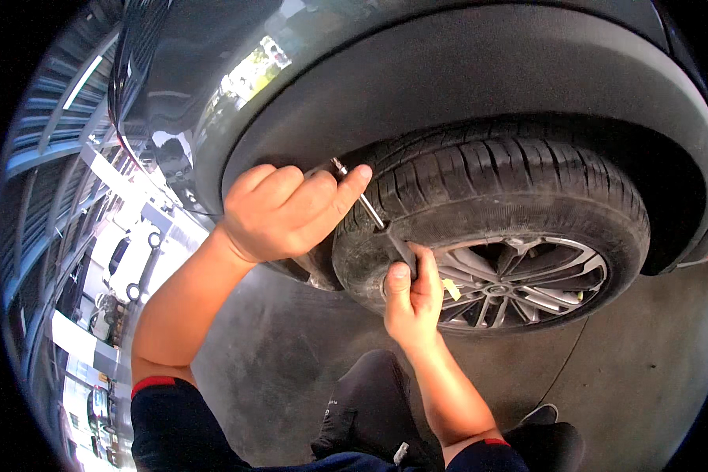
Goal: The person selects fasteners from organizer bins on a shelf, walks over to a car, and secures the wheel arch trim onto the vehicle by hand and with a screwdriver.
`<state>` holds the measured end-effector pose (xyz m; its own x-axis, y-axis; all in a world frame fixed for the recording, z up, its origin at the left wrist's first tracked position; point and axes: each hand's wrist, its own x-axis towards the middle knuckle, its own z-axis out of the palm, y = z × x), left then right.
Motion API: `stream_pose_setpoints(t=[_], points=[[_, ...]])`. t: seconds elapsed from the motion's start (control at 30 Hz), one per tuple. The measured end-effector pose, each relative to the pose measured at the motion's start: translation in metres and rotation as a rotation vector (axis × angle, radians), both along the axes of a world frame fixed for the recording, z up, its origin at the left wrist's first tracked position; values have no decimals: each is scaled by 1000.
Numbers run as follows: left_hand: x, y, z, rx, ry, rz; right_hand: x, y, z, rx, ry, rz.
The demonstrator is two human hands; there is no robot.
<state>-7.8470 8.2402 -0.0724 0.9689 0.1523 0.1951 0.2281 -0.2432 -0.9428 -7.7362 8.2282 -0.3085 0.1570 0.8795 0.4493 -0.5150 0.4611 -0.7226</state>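
My right hand (413,303) is closed round the dark handle of a screwdriver (371,211), thumb along the handle. Its bright metal shaft slants up and left to a tip beside my left hand, in front of the tyre tread. My left hand (287,208) is by the front edge of the wheel arch, its fingers curled and one finger reaching past the shaft. What those curled fingers hold, if anything, is hidden. Behind both hands is a black tyre (480,189) on a multi-spoke alloy wheel (497,291), turned outward.
Dark plastic arch trim (480,71) curves over the tyre, below glossy grey bodywork (189,71). A small yellow tag (451,289) sits against the wheel spokes. Grey floor (267,346) lies below, with my knee (370,393) near the wheel. Other cars (130,263) stand far left.
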Motion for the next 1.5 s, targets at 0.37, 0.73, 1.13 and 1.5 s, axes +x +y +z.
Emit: stream_pose_setpoints(t=[0.37, 0.73, 1.13, 1.5], points=[[5, -2, -2, 24, 17, 29, 52, 21, 10, -307, 731, 1436], [5, -2, -3, 20, -25, 13, -13, -7, -5, -69, 84, -86], [4, 2, -5, 52, -8, 0, 55, 14, 14, -299, 570, 1093], [3, -1, -7, 27, -38, 14, -3, 2, -6, 48, -33, -111]])
